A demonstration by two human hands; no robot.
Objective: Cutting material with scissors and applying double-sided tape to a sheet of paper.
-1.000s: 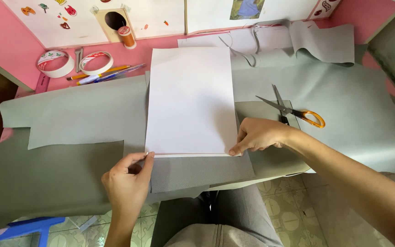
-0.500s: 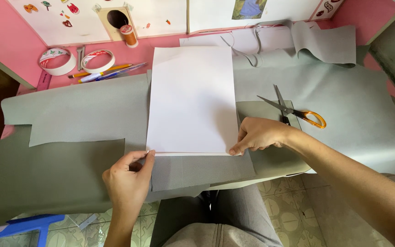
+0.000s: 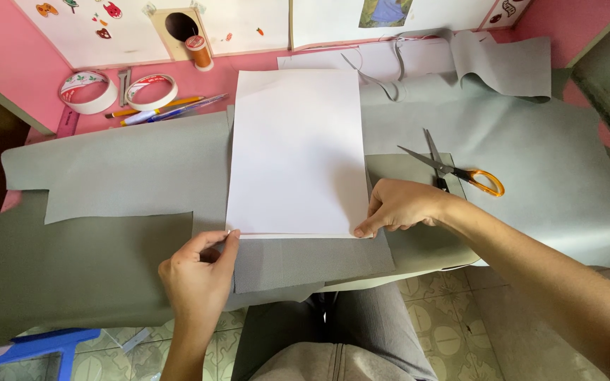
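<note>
A white sheet of paper [image 3: 296,152] lies upright on grey fabric [image 3: 128,176] that covers the pink table. My left hand [image 3: 199,271] pinches the sheet's near left corner between thumb and fingers. My right hand [image 3: 400,207] presses its fingertips on the near right corner. Under the sheet's near edge a smaller grey fabric piece [image 3: 305,261] sticks out toward me.
Orange-handled scissors [image 3: 453,169] lie open on the fabric just right of my right hand. Two tape rolls [image 3: 118,92], pencils and pens [image 3: 164,109] and an orange thread spool [image 3: 198,51] sit at the back left. A blue stool [image 3: 30,349] stands below left.
</note>
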